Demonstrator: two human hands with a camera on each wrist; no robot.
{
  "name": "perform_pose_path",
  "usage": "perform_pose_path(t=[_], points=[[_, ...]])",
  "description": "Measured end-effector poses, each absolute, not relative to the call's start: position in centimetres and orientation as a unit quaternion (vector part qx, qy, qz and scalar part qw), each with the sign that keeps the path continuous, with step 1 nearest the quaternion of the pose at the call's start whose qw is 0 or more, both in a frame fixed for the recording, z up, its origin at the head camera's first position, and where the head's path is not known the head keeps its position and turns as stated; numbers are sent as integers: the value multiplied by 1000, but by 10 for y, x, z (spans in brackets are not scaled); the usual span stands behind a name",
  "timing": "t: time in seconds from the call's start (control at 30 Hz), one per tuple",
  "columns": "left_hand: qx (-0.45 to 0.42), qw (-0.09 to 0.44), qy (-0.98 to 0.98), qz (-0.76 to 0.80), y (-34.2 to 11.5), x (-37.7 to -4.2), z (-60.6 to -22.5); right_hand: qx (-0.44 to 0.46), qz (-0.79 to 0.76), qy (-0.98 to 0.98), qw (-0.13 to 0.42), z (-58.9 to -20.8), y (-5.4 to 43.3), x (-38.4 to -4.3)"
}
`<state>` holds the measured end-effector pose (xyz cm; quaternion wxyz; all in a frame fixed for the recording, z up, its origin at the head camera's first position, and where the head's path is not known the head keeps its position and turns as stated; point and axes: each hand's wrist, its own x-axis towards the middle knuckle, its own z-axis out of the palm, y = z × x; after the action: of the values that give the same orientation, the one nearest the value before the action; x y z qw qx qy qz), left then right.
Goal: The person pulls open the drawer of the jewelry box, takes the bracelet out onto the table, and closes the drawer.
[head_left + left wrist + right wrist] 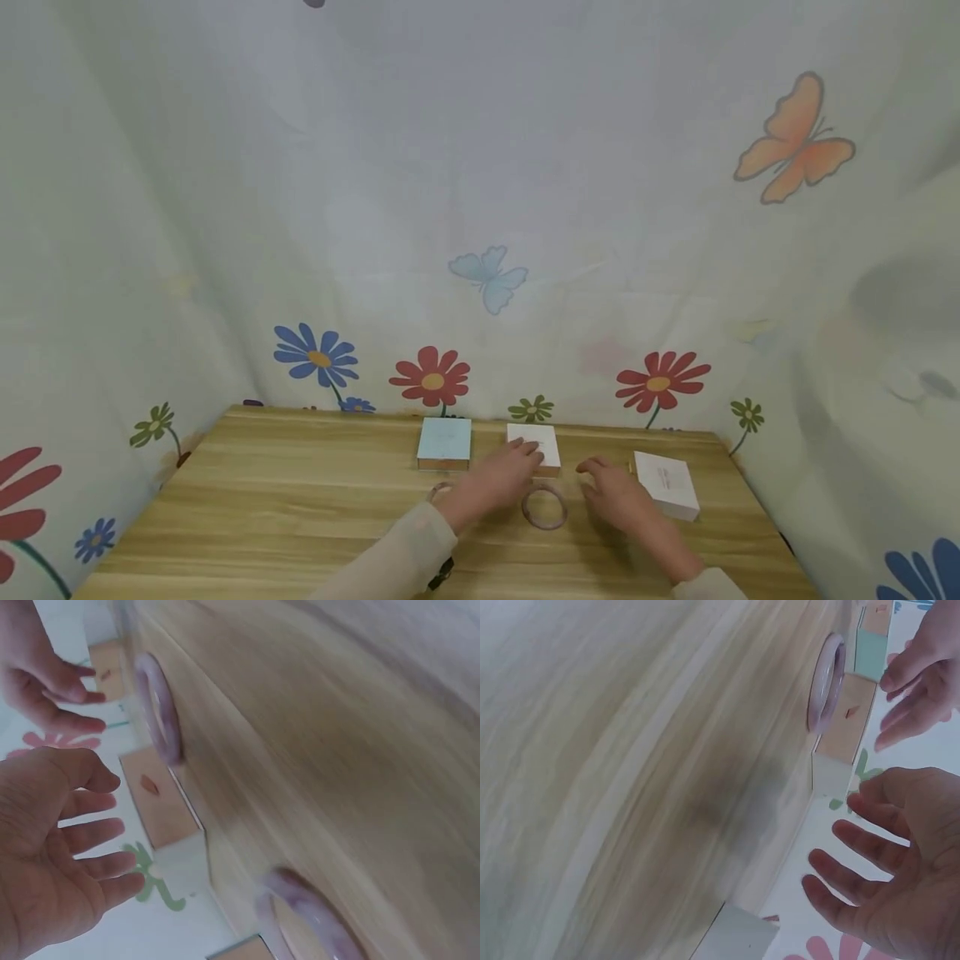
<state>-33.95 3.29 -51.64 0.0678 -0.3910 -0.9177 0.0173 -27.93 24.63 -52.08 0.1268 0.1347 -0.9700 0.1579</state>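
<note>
My left hand (498,475) reaches over the middle white box (551,442), fingers spread and loosely bent, nothing between them. In the left wrist view this hand (56,855) overlaps the box's tan front (159,796) from the side. My right hand (617,493) hovers between that box and the right white box (667,483), its fingers (859,844) loosely curved and holding nothing. A pale purple bangle (527,515) lies on the table between the hands. Another bangle (307,904) lies in front of the light blue box (444,440), partly hidden by my left arm in the head view.
The wood-grain table (300,492) carries the boxes in a row near its back edge; the right one sits at an angle. A hanging cloth (480,167) with printed flowers and butterflies encloses the back and sides. A dark strap (442,573) shows beside the left sleeve.
</note>
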Motion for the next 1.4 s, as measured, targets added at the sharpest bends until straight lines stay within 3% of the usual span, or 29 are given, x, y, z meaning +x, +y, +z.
perform_pose_path(t=[0.27, 0.73, 1.07, 1.4], points=[[-431, 124, -893, 26, 51, -328, -515, 120, 134, -972, 153, -511, 265, -276], [-480, 100, -872, -17, 76, -313, -515, 106, 107, -977, 149, -500, 294, -264], [-500, 127, -857, -9, 98, -305, -521, 121, 84, -966, 211, -498, 321, -261], [-510, 112, -853, 14, 120, -294, -524, 74, 92, -982, 149, -492, 334, -256]])
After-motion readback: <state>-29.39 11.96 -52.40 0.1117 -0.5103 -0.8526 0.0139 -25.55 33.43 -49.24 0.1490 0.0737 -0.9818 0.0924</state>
